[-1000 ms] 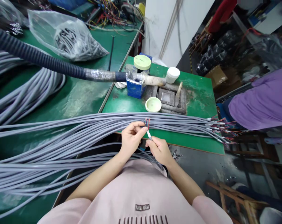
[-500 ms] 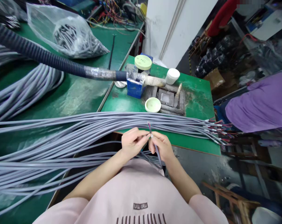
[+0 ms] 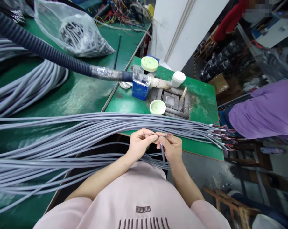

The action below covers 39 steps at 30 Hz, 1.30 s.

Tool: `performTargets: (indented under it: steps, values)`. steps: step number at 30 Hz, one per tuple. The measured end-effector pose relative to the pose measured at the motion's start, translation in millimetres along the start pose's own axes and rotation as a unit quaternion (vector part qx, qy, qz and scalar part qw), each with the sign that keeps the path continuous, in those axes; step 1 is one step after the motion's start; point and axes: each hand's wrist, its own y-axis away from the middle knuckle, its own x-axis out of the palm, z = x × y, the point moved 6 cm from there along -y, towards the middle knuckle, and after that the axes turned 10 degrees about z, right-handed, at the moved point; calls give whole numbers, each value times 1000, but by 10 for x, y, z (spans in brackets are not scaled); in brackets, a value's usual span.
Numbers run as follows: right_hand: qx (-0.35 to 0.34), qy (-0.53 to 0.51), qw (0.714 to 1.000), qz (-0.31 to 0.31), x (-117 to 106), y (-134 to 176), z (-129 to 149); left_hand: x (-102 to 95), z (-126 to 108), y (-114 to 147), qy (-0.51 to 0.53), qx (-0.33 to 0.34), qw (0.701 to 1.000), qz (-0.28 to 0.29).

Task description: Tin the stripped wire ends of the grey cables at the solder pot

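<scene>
Tabletop (image 3: 203, 95), green, lies ahead of the left hand (image 3: 141, 144) and the right hand (image 3: 174, 149). Just beyond them a bundle of grey cables (image 3: 124, 120) crosses it, running on past the right hand. The left hand has thumb and forefinger pressed together beside the right; whatever they pinch is too small to tell. The right hand pinches a single cable (image 3: 163, 156) near its end, where thin coloured wires (image 3: 168, 135) stick out over that hand.

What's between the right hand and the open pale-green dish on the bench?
A bundle of grey cables runs crosswise between the right hand and the pale-green dish, as the head view shows.
</scene>
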Motion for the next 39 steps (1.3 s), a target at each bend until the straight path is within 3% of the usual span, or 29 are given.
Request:
performTargets:
  steps: [6,16,19,21,24,26,32,36,39]
  values:
    - [-58,161,985,19,-4,18,152,-34,-1,-25,-13,-21,999,-24]
    - [-62,208,976,-11,-55,-114,205,-39,167,-54,-16,-56,998,-11]
    - [-60,260,963,-27,-158,-251,339,-49,56,-89,-94,-22,995,13]
    - [-61,313,947,-33,-261,-411,473,-77,-83,-117,-201,47,978,27]
    - [-57,405,913,2,-373,-744,647,-101,-237,-131,-382,172,907,42]
    - [-43,468,882,37,-400,-984,699,-113,-224,-131,-461,220,858,52]
    - [34,655,741,147,-246,-1482,590,-48,34,-50,-593,294,740,117]
    - [87,729,649,201,-96,-1583,478,-53,108,-28,-596,283,738,140]
    - [122,752,610,219,-30,-1611,423,-71,129,-45,-585,257,755,149]
